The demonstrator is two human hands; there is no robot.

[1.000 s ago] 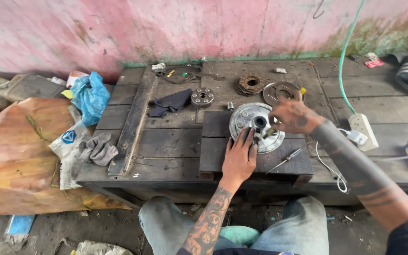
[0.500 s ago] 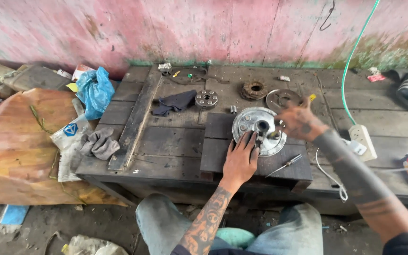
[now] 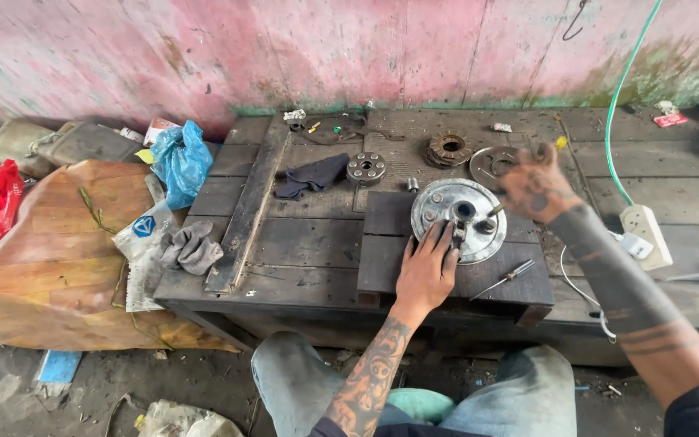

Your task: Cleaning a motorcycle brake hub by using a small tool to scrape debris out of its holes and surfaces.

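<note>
head view: the round metal plate (image 3: 459, 209) lies on a dark wooden block (image 3: 398, 243) on the plank bench (image 3: 301, 243). the left hand (image 3: 426, 271) rests flat on the plate's near edge, fingers spread. the right hand (image 3: 531, 188) hovers at its far edge, blurred; its grip can't be told. a screwdriver (image 3: 503, 280) lies just beside the plate.

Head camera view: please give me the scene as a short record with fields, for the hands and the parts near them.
left hand: flat on the near rim of the round metal plate
right hand: at the plate's far right edge, blurred; grip cannot be told
plate support: dark wooden block on the plank bench
near plate: screwdriver on the block
behind plate: small hub with holes, toothed ring, dark cloth
</note>
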